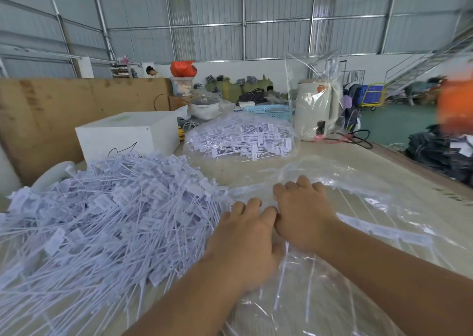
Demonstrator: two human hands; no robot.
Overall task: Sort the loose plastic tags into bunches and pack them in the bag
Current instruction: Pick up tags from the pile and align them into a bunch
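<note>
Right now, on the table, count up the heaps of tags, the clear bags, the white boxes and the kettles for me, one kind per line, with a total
Heaps of plastic tags: 2, the loose pile and the far heap
Clear bags: 2, the bag under both hands and the one over the kettle
White box: 1
Kettle: 1
Total: 6

- Left hand (pixel 245 236) and right hand (pixel 304 212) are showing bare, no gloves or rings.
- Both forearms are appearing uncovered; sleeves, if any, are probably lying outside view.
</note>
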